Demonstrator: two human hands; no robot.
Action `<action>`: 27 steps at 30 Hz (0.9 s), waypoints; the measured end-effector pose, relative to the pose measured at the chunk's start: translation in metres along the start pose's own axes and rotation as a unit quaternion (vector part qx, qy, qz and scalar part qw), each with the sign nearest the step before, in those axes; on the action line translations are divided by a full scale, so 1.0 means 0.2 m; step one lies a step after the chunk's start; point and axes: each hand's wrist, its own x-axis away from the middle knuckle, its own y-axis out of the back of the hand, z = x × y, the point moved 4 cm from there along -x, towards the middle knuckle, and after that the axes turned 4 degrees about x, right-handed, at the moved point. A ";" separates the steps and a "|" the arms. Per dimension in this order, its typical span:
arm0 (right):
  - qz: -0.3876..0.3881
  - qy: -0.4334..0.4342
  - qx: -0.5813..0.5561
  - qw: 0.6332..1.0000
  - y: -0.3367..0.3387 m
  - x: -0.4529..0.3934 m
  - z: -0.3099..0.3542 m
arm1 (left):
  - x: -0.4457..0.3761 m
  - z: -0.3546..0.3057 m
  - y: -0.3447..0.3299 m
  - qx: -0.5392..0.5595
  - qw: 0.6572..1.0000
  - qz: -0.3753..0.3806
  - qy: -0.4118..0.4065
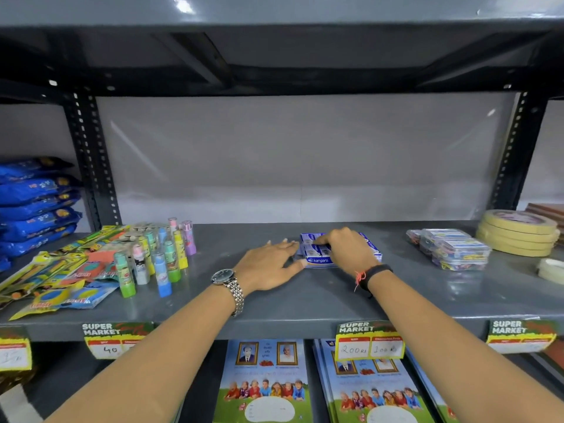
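Note:
A stack of small blue and white "kangaro" boxes [317,258] lies in the middle of the grey metal shelf [305,303]. My right hand [348,250] rests on top of the boxes, its fingers curled down over them. My left hand [271,265] lies flat on the shelf just left of the boxes, fingers straight, with fingertips and thumb touching the stack's left side. A metal watch is on my left wrist, a black band and red thread on my right.
Upright colourful tubes [161,257] and flat toy packets [61,276] fill the shelf's left. Clear plastic boxes [454,248] and masking tape rolls [518,236] sit at the right. Blue bags [36,206] are stacked far left. Price tags [369,340] hang on the front edge; notebooks [265,383] lie below.

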 end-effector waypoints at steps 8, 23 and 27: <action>0.014 -0.005 -0.116 0.993 0.03 0.03 -0.05 | -0.05 -0.02 -0.05 -0.016 1.000 -0.004 -0.026; 0.057 -0.062 -0.165 0.983 0.03 0.24 -0.35 | -0.16 -0.07 -0.05 -0.052 0.997 -0.015 -0.049; 0.058 -0.064 -0.143 0.986 0.01 0.23 -0.35 | -0.19 -0.07 -0.05 -0.040 0.997 -0.039 -0.046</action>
